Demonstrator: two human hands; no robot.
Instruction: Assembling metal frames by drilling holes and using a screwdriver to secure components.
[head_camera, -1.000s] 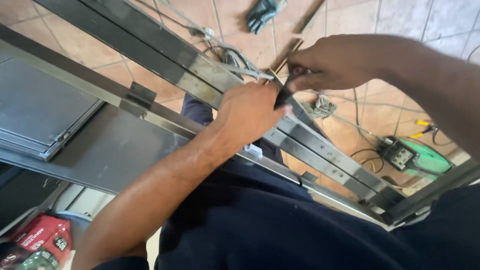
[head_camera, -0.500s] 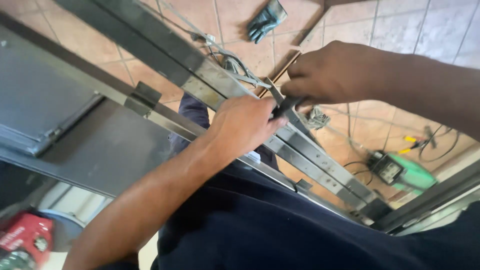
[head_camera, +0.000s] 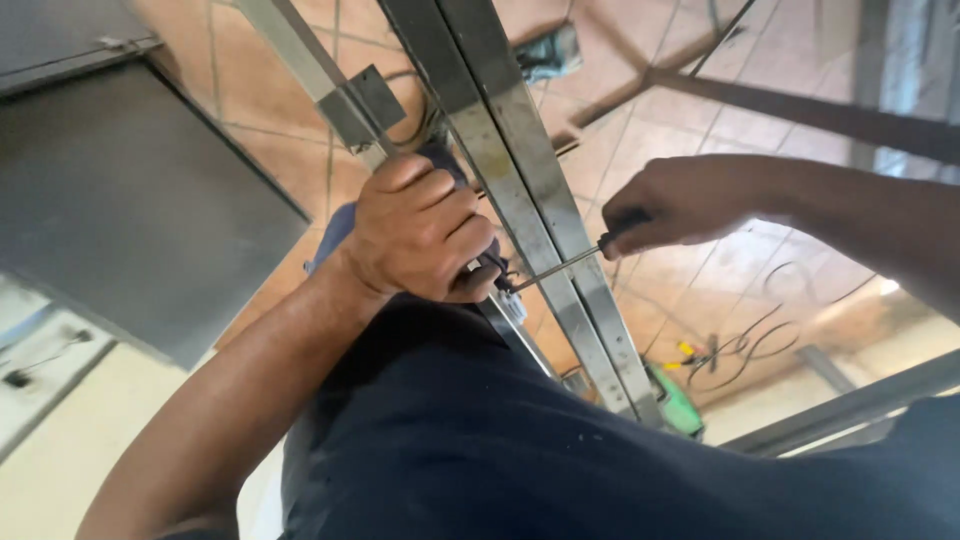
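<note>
My left hand is clenched around a small metal fitting against the thin steel bar of a metal frame. My right hand grips the dark handle of a screwdriver. Its thin shaft runs left across the wide double steel rail, and its tip meets the fitting at my left fingers. A square bracket sits on the thin bar just above my left hand. My dark shirt fills the bottom of the view.
A grey sheet-metal panel lies at the left. Below the frame is a terracotta tiled floor with a green power tool, loose cables and a glove. Dark metal bars cross the upper right.
The view has swung so the rails now run nearly upright. My right hand has pulled out to the right, and the screwdriver shaft now shows between both hands.
</note>
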